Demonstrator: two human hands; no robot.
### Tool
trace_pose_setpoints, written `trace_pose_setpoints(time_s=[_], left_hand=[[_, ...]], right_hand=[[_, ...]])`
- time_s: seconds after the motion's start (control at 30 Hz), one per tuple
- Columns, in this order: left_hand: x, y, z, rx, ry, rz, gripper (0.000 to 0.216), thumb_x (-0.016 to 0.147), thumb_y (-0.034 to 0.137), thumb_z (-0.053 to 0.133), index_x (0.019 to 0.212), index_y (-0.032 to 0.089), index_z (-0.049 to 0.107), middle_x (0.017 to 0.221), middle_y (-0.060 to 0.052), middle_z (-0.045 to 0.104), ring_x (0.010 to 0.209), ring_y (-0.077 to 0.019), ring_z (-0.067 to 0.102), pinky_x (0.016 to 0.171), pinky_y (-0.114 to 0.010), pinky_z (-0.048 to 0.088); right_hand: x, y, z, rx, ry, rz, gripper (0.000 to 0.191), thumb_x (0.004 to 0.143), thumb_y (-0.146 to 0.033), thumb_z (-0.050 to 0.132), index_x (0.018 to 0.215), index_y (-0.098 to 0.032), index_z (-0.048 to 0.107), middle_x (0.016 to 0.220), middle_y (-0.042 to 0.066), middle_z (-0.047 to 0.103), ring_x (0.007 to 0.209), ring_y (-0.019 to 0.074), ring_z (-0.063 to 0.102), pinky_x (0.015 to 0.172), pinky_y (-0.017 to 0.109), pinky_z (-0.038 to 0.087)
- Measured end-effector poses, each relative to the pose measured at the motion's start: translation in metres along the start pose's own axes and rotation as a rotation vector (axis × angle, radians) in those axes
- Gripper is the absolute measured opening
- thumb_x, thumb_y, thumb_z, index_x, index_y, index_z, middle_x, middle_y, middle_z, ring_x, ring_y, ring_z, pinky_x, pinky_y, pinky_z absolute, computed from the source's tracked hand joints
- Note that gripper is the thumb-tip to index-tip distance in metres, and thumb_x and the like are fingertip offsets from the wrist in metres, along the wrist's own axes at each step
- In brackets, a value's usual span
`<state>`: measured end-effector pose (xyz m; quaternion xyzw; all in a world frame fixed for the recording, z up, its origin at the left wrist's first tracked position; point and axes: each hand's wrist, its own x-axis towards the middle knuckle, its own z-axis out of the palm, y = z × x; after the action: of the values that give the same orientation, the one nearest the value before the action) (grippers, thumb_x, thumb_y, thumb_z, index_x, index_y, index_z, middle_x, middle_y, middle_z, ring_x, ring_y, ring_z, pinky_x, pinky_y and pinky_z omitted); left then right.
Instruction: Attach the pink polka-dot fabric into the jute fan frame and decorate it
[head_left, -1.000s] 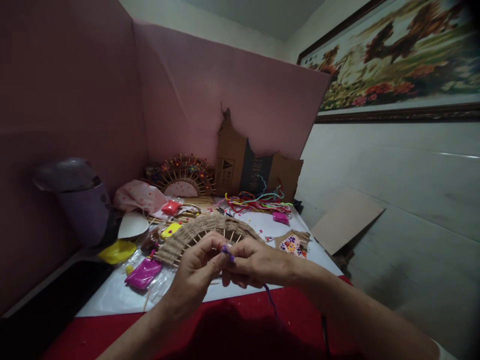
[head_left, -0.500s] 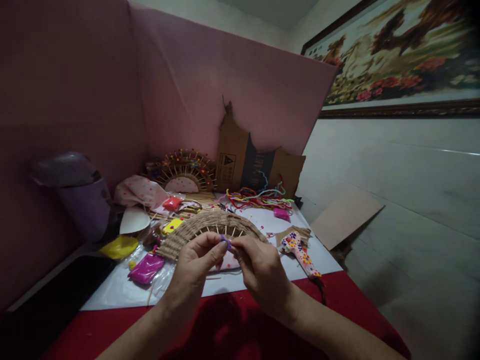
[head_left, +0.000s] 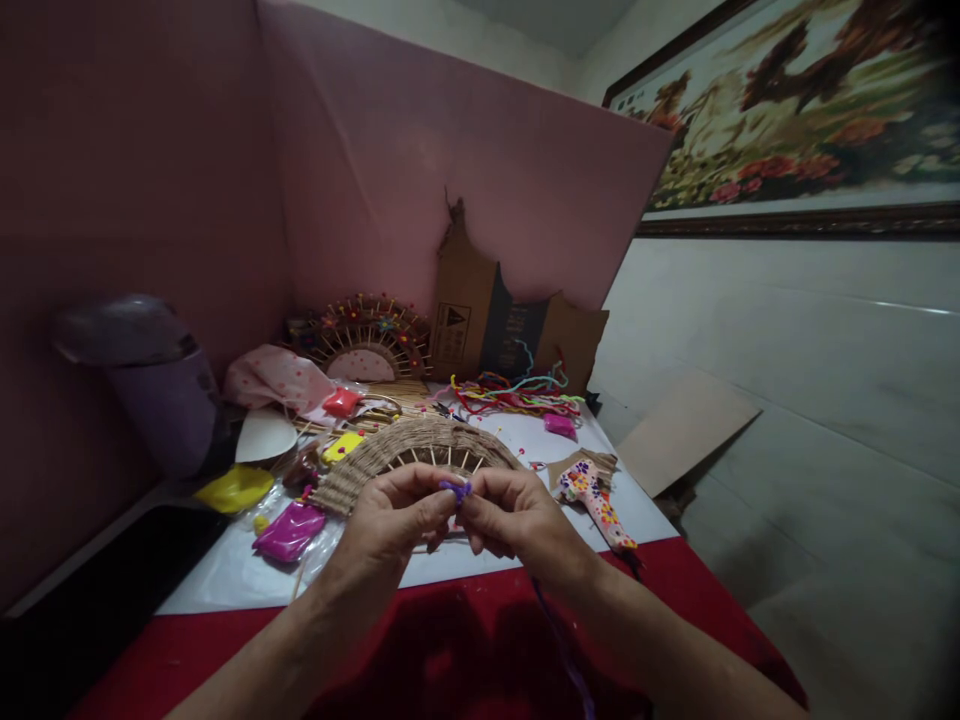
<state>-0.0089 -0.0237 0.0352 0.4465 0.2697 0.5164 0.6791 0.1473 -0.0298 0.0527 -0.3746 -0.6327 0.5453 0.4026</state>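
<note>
Between my fingertips is a small looped bit of purple yarn [head_left: 456, 491]. My left hand [head_left: 401, 515] pinches it from the left, and my right hand [head_left: 517, 515] pinches it from the right. A purple strand hangs below my right wrist, over the red cloth. Just behind my hands lies an arched fan-like piece [head_left: 420, 446], its outer band wound with brown cord and thin sticks running inward. My hands hide part of its lower middle.
Magenta clay packet [head_left: 289, 531] and yellow packet [head_left: 235, 489] lie left, near a purple bin [head_left: 169, 405]. Colored yarn [head_left: 510, 393] lies before torn cardboard [head_left: 465, 315]. A finished-looking arch [head_left: 364, 340] stands behind. A flowered cloth piece [head_left: 596, 500] sits right.
Both hands have come closer together around the purple yarn, and my right hand has turned. A purple strand now shows hanging below my right wrist.
</note>
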Motion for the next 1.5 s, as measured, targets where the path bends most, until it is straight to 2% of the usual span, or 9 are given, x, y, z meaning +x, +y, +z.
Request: trace_pose_setpoints(time_s=[0.23,0.43,0.57,0.77,0.87,1.13,1.23,1.4,1.5], left_hand=[[0.000,-0.002,0.000,0.096,0.013,0.060,0.013,0.070,0.027,0.070,0.075,0.015,0.068,0.056,0.001,0.060,0.046,-0.0082,0.050,0.041,-0.018,0.037],[-0.001,-0.005,0.001,0.154,0.055,0.102,0.011,0.072,0.026,0.067,0.075,0.016,0.066,0.062,0.002,0.058,0.044,-0.0049,0.046,0.041,-0.017,0.038],[0.002,-0.006,0.001,0.174,0.059,0.116,0.011,0.073,0.026,0.067,0.076,0.016,0.065,0.065,0.002,0.059,0.046,-0.0051,0.046,0.042,-0.017,0.039],[-0.002,-0.001,0.005,0.248,0.041,0.134,0.011,0.073,0.026,0.065,0.075,0.015,0.063,0.063,0.001,0.058,0.048,-0.0069,0.047,0.043,-0.019,0.040],[-0.006,0.001,0.010,0.337,0.034,0.158,0.010,0.074,0.025,0.064,0.075,0.015,0.063,0.067,0.001,0.059,0.051,-0.0075,0.049,0.045,-0.019,0.041],[-0.004,-0.001,0.008,0.345,-0.009,0.111,0.012,0.075,0.026,0.063,0.075,0.014,0.062,0.064,0.001,0.059,0.051,-0.0084,0.051,0.046,-0.020,0.043],[-0.002,-0.003,0.005,0.262,-0.023,0.058,0.014,0.073,0.027,0.065,0.076,0.013,0.063,0.066,-0.001,0.061,0.053,-0.0096,0.052,0.046,-0.021,0.043],[0.003,-0.002,-0.001,0.197,0.097,0.046,0.013,0.071,0.026,0.068,0.073,0.014,0.062,0.062,0.001,0.061,0.051,-0.0083,0.051,0.046,-0.019,0.041],[0.005,-0.002,-0.003,0.202,0.131,0.064,0.012,0.071,0.025,0.068,0.070,0.015,0.062,0.058,0.003,0.058,0.048,-0.0063,0.047,0.046,-0.018,0.039]], right_hand=[[-0.006,0.004,0.005,0.087,0.020,0.050,0.028,0.081,-0.042,0.058,0.075,-0.017,0.049,0.053,-0.006,0.051,0.037,0.0034,0.032,0.036,0.017,0.023],[-0.008,0.019,0.009,-0.493,0.366,-0.402,0.008,0.087,-0.023,0.051,0.083,-0.017,0.056,0.070,0.001,0.058,0.063,0.0118,0.053,0.057,0.024,0.041],[-0.009,0.024,0.011,-0.703,0.403,-0.617,0.010,0.086,-0.015,0.048,0.082,-0.016,0.057,0.076,0.005,0.059,0.071,0.0144,0.053,0.065,0.028,0.041],[-0.008,0.017,0.015,0.070,0.232,-0.112,0.017,0.081,-0.029,0.056,0.070,-0.016,0.054,0.056,-0.003,0.052,0.045,0.0064,0.041,0.044,0.020,0.034],[-0.004,0.018,0.011,0.433,0.145,0.088,0.013,0.072,-0.023,0.060,0.066,-0.015,0.052,0.049,-0.004,0.052,0.036,0.0030,0.032,0.037,0.016,0.026],[0.000,0.032,0.004,0.698,0.014,0.217,0.009,0.066,-0.019,0.060,0.065,-0.014,0.053,0.050,-0.003,0.054,0.035,0.0018,0.027,0.034,0.014,0.022],[0.000,0.032,0.004,0.520,0.027,0.157,0.012,0.070,-0.024,0.060,0.066,-0.015,0.053,0.052,-0.003,0.054,0.035,0.0032,0.031,0.036,0.017,0.025],[-0.004,0.018,-0.001,-0.300,0.161,-0.144,0.030,0.086,-0.034,0.050,0.065,-0.015,0.059,0.067,0.003,0.058,0.059,0.0109,0.049,0.057,0.026,0.039],[-0.007,0.008,-0.004,-0.618,0.277,-0.319,0.024,0.087,-0.029,0.051,0.070,-0.016,0.060,0.073,0.003,0.058,0.070,0.0137,0.051,0.067,0.028,0.039]])
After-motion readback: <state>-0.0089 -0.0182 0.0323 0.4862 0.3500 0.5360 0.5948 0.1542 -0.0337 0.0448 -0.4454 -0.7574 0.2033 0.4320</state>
